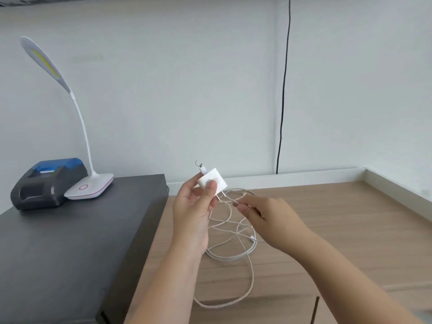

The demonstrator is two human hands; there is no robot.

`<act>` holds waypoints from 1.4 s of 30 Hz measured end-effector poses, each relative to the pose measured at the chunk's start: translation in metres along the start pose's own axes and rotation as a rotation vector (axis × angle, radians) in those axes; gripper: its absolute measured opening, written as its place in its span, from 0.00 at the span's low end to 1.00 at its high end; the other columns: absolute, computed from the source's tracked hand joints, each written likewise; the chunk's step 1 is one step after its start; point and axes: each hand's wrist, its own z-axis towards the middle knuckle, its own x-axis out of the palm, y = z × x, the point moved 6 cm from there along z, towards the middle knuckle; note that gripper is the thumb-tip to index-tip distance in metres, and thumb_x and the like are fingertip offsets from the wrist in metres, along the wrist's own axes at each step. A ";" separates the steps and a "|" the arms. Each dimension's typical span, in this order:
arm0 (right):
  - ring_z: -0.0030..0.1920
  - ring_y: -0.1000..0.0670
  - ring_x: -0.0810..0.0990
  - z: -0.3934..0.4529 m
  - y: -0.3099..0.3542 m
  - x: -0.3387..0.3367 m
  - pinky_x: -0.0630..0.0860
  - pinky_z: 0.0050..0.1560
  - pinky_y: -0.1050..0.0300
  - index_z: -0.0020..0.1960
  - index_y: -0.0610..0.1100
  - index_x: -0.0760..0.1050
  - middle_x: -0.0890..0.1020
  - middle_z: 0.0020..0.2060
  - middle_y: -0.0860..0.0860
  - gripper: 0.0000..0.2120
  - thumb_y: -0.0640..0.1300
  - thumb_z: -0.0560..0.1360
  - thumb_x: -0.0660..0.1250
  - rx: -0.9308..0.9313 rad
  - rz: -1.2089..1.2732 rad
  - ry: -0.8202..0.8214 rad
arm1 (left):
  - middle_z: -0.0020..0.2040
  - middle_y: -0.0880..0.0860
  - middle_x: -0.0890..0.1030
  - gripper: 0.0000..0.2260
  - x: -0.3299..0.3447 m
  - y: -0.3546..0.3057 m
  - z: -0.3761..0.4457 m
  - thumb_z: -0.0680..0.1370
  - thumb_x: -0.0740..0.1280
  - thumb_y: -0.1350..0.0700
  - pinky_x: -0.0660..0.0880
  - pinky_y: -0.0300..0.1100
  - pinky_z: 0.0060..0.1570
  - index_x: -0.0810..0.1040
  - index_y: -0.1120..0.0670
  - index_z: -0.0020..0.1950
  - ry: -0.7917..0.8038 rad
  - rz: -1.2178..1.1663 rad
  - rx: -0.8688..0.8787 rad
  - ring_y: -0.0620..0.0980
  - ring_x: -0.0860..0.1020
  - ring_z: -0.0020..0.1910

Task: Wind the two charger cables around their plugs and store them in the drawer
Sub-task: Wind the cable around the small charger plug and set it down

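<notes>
Winding stage, one charger in hand.
Left hand [195,206] gripped white plug [214,181]; right hand [264,218], at its 3 o'clock, pinched white cable [233,230] trailing onto wooden counter [327,218].

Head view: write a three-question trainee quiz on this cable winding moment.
1. True or false: the left hand holds the white plug.
2. What do the right hand fingers pinch? A) lamp B) white cable C) printer
3. Fill in: the lamp stands beside the ___ on the dark cabinet.

Key: 1 true; 2 B; 3 printer.
</notes>
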 end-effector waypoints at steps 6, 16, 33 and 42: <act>0.28 0.54 0.70 -0.012 0.017 -0.009 0.64 0.30 0.63 0.46 0.49 0.80 0.71 0.22 0.55 0.10 0.51 0.79 0.62 -0.075 0.004 0.115 | 0.43 0.48 0.82 0.13 -0.014 0.009 -0.012 0.73 0.74 0.59 0.76 0.40 0.42 0.82 0.47 0.56 -0.039 0.132 0.048 0.47 0.81 0.42; 0.25 0.54 0.67 0.003 0.025 -0.040 0.62 0.28 0.64 0.42 0.48 0.82 0.69 0.20 0.55 0.06 0.49 0.75 0.69 -0.149 -0.002 0.113 | 0.55 0.45 0.77 0.20 -0.020 0.015 -0.047 0.78 0.68 0.52 0.74 0.34 0.52 0.70 0.41 0.69 0.295 0.785 0.315 0.44 0.76 0.55; 0.31 0.64 0.72 -0.022 0.003 0.023 0.66 0.36 0.71 0.32 0.53 0.74 0.76 0.27 0.61 0.17 0.45 0.79 0.62 -0.036 0.554 0.121 | 0.57 0.60 0.82 0.32 -0.017 0.017 -0.097 0.57 0.84 0.51 0.79 0.40 0.44 0.81 0.59 0.58 0.279 -0.145 -0.135 0.54 0.82 0.53; 0.27 0.56 0.69 -0.072 -0.009 0.038 0.67 0.32 0.63 0.54 0.55 0.80 0.72 0.25 0.60 0.11 0.51 0.80 0.59 -0.035 0.309 -0.002 | 0.52 0.56 0.83 0.34 -0.034 0.034 -0.085 0.58 0.83 0.53 0.80 0.38 0.43 0.78 0.60 0.61 0.060 -0.285 -0.173 0.49 0.83 0.48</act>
